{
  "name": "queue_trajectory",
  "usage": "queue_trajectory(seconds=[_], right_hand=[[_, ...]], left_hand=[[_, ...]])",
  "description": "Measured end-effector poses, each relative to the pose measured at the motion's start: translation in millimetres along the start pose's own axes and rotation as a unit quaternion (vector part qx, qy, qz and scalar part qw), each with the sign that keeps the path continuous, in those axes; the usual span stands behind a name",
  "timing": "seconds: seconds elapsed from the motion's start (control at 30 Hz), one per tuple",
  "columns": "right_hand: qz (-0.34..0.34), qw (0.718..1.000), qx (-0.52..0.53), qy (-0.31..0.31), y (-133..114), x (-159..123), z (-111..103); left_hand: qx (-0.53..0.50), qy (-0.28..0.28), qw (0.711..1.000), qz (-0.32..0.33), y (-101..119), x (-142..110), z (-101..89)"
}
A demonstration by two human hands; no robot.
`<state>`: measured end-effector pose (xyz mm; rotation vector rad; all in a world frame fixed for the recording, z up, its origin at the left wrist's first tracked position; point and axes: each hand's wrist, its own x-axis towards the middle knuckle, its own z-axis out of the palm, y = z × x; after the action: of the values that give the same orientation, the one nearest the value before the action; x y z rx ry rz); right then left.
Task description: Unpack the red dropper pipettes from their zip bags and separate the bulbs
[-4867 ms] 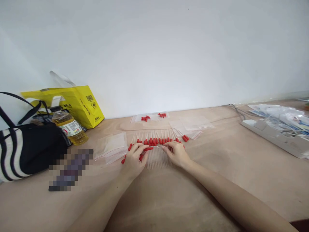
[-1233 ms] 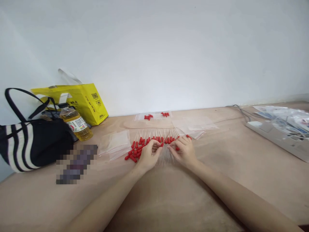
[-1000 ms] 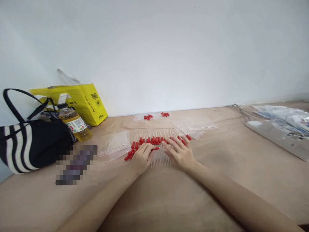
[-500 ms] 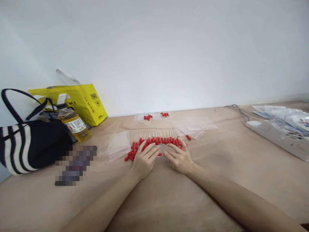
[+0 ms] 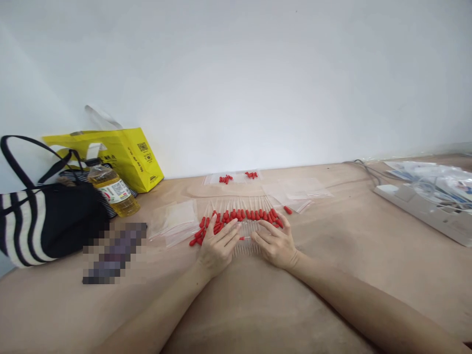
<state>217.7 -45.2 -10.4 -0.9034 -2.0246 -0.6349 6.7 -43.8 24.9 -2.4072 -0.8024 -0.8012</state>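
Note:
My left hand is closed, its fingertips pinching a red rubber dropper bulb; only a bit of the red shows. Close on its right, my right hand is closed too, with a thin clear glass dropper tube at its fingertips, in line with the bulb. Beneath both hands lies a row of bare glass tubes, partly covered. Just beyond them, droppers with red bulbs form a row, tips pointing to the wall. Loose red bulbs lie left of my left hand.
Clear zip bags lie at left, more bags at right, one stray red bulb nearby. Bagged droppers rest by the wall. A bottle, striped bag and yellow bag stand left; a white box sits right.
My hands have shifted slightly toward me. The right fingers have curled in more, and a thin tube now shows between the two hands beside the red bulb.

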Motion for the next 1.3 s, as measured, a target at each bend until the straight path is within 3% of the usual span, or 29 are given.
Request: queue_trajectory(seconds=[0.17,0.3,0.43,0.53,0.6,0.83,1.1,1.2,1.3], right_hand=[[0.182,0.983,-0.003,-0.039,12.8,7.1,-2.9],[0.29,0.943,0.053,-0.154,12.5,18.4,-1.0],[0.346,0.89,0.139,-0.262,11.2,20.3,-1.0],[0.366,0.87,0.171,-0.281,10.1,20.4,0.2],[0.37,0.866,0.178,-0.284,9.0,22.1,1.8],[0.334,0.878,0.14,-0.312,7.2,27.9,8.2],[0.321,0.887,0.1,-0.316,4.6,26.7,10.1],[0.352,0.887,0.077,-0.29,20.2,29.9,3.9],[0.433,0.858,-0.013,-0.274,47.2,30.5,-3.4]], left_hand=[[-0.017,0.054,0.989,-0.14,-20.2,-5.7,-0.6],[-0.12,0.055,0.969,-0.207,-20.5,-0.8,4.0],[-0.156,0.033,0.929,-0.333,-33.7,-4.9,2.6],[-0.194,0.023,0.883,-0.426,-51.4,-13.8,-1.8],[-0.214,0.011,0.866,-0.451,-61.5,-19.0,-4.5],[-0.225,-0.094,0.863,-0.442,-67.5,-20.9,-13.7],[-0.187,-0.192,0.901,-0.34,-48.9,-11.2,-19.9],[-0.174,-0.202,0.912,-0.311,-46.7,-10.1,-18.1],[-0.149,-0.183,0.928,-0.288,-48.8,-10.7,-17.4]])
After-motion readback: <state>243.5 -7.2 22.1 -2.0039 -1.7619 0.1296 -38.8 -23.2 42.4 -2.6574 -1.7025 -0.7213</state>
